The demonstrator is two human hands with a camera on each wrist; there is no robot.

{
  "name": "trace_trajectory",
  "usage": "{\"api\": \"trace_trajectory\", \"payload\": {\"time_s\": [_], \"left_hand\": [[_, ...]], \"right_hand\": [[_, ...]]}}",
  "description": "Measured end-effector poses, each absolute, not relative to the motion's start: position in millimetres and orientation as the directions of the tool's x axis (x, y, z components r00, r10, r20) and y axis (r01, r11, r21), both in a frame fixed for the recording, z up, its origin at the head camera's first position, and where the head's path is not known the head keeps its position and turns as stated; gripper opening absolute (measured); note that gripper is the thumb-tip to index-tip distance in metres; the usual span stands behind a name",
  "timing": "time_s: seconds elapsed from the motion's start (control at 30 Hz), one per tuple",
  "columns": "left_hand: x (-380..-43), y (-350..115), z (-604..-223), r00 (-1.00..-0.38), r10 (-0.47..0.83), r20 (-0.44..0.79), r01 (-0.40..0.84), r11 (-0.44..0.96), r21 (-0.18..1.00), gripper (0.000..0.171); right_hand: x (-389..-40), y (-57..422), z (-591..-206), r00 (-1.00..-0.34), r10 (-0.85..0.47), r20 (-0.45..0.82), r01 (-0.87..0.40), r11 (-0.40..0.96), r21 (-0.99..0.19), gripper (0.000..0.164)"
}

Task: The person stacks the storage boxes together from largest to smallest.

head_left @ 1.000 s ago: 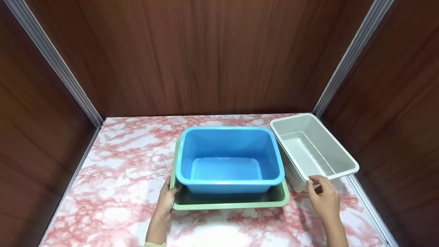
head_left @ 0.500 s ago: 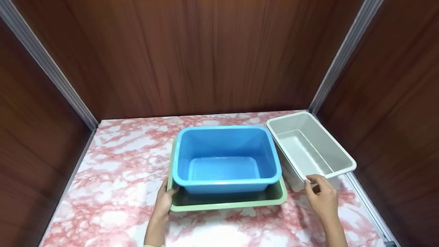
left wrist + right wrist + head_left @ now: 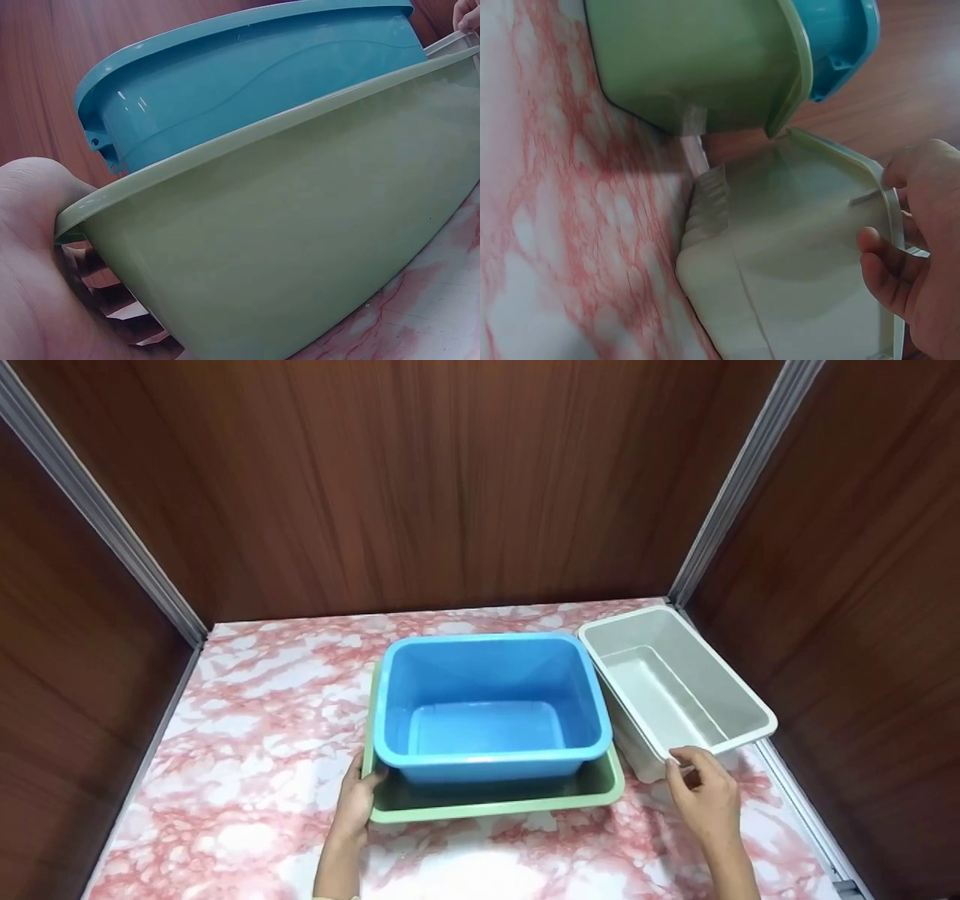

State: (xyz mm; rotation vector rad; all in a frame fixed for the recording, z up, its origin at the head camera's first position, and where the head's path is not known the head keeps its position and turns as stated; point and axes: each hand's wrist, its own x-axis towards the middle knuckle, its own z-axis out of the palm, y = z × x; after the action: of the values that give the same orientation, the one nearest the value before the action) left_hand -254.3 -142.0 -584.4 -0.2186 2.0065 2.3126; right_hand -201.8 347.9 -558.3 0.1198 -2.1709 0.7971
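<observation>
A blue plastic tub (image 3: pixel 491 727) sits nested inside a larger green tub (image 3: pixel 495 811), its rim standing above the green one. My left hand (image 3: pixel 354 802) grips the green tub's left side, thumb over the rim; in the left wrist view its fingers (image 3: pixel 112 298) spread under the rim against the outer wall. To the right, a whitish-grey tub (image 3: pixel 660 705) stands angled with nothing inside. At its near corner, my right hand (image 3: pixel 705 791) pinches the rim between thumb and fingers, as the right wrist view also shows.
The tubs stand on a table with a red-and-white marbled top (image 3: pixel 247 750). Brown wood-grain panels (image 3: pixel 420 487) rise behind and at both sides, joined by metal corner posts (image 3: pixel 739 487). The grey tub's far corner is close to the right back post.
The head view has shifted slightly, so everything sits a little further left in it. Both hands keep their places on the tubs' rims.
</observation>
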Motion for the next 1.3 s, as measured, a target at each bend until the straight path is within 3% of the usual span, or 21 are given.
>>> {"api": "trace_trajectory", "payload": {"time_s": [0.87, 1.0, 1.13, 1.23, 1.3], "left_hand": [[-272.7, -141.6, -576.8, -0.989, -0.072, -0.129, -0.116, -0.160, 0.980, 0.057], [-267.8, -141.0, -576.8, -0.988, -0.058, -0.143, -0.133, -0.141, 0.981, 0.058], [-260.9, -142.4, -578.8, -0.985, -0.064, -0.162, -0.153, -0.124, 0.980, 0.058], [-256.3, -143.8, -580.5, -0.981, -0.060, -0.185, -0.176, -0.128, 0.976, 0.059], [-255.5, -145.3, -581.3, -0.980, -0.033, -0.198, -0.191, -0.147, 0.971, 0.060]], "right_hand": [[-204.8, 341.8, -551.2, -0.664, 0.227, 0.712, -0.362, 0.736, -0.572, 0.016], [-202.9, 339.0, -554.9, -0.599, 0.300, 0.743, -0.371, 0.718, -0.589, 0.018], [-200.8, 334.0, -558.9, -0.436, 0.493, 0.753, -0.318, 0.698, -0.641, 0.011], [-198.6, 329.8, -558.9, -0.331, 0.688, 0.646, -0.234, 0.603, -0.762, 0.018], [-199.8, 327.2, -554.3, -0.335, 0.799, 0.499, -0.197, 0.458, -0.867, 0.034]]}}
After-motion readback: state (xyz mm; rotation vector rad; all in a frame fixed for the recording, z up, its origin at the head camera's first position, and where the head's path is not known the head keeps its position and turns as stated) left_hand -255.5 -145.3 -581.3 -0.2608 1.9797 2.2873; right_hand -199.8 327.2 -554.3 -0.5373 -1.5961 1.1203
